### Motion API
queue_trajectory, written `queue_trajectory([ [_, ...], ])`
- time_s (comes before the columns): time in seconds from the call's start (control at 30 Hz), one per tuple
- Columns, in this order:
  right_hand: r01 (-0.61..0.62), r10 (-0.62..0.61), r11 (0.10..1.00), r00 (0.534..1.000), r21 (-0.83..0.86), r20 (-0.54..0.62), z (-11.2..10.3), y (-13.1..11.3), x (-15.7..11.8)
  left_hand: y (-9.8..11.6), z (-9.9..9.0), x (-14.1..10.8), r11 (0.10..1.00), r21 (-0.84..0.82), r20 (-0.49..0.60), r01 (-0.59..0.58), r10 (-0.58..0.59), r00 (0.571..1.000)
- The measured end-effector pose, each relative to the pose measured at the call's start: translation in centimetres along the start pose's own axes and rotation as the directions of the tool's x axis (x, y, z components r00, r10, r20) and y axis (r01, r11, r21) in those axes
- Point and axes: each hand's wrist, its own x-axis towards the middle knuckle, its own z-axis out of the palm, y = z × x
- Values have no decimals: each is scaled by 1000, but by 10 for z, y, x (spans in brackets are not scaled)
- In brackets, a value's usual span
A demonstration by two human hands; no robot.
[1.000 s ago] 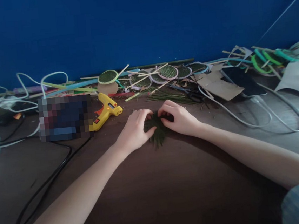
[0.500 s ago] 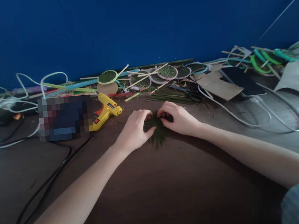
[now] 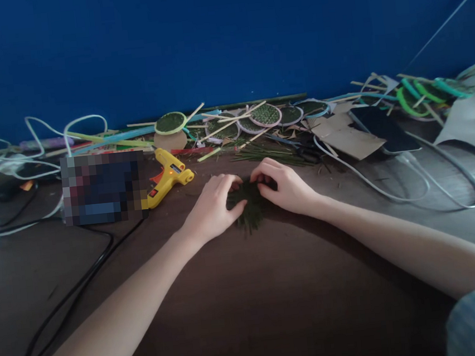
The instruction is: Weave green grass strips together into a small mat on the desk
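Low over the dark table, a small bundle of dark green leaf strips [image 3: 250,213] lies between my two hands, its loose ends fanning toward me. My left hand [image 3: 214,205] has its curled fingers and thumb at the bundle's left edge. On the opposite side my right hand [image 3: 282,187] pinches the upper right part with bent fingers. The fingertips partly cover the strips, and the weave between them is too dark to make out. Just left of my left hand lies a yellow glue gun [image 3: 166,177] with an orange trigger and a lit orange light.
Round woven green fans with pale rims [image 3: 265,115] and thin sticks pile along the blue wall [image 3: 224,39]. More green strips [image 3: 266,154] lie behind my hands. A phone [image 3: 386,130] with a white cable, cardboard [image 3: 349,136] and black cords [image 3: 98,261] surround the work spot.
My right hand's fingers have shifted slightly upward, and its thumb has lifted a little. The left hand stays nearly still beside the leaf strips.
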Motion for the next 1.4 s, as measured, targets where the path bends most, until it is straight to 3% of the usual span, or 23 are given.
queue_trajectory([
  [0.13, -79, 84, 995, 994, 63, -69, -2, 1, 0, 2, -5, 0, 1000, 18, -10, -11, 11, 1000],
  [0.33, -131, 148, 983, 980, 127, -135, -2, 5, 2, 5, -9, -1, 987, 55, 109, -151, 144, 984],
  [0.5, -158, 185, 975, 966, 154, -180, -4, 7, 4, 7, -9, -2, 978, 82, 120, -190, 180, 976],
  [0.73, -262, 200, 958, 903, -116, -380, -17, 28, 12, 13, -11, -4, 947, 174, 104, -269, 254, 962],
  [1.0, -291, 199, 903, 936, -317, -291, -20, 41, 15, 21, -15, -4, 945, 208, 142, -251, 225, 964],
  [1.4, -237, 137, 932, 931, -274, -339, -21, 43, 16, 44, -17, -13, 963, 237, 226, -128, 74, 971],
])
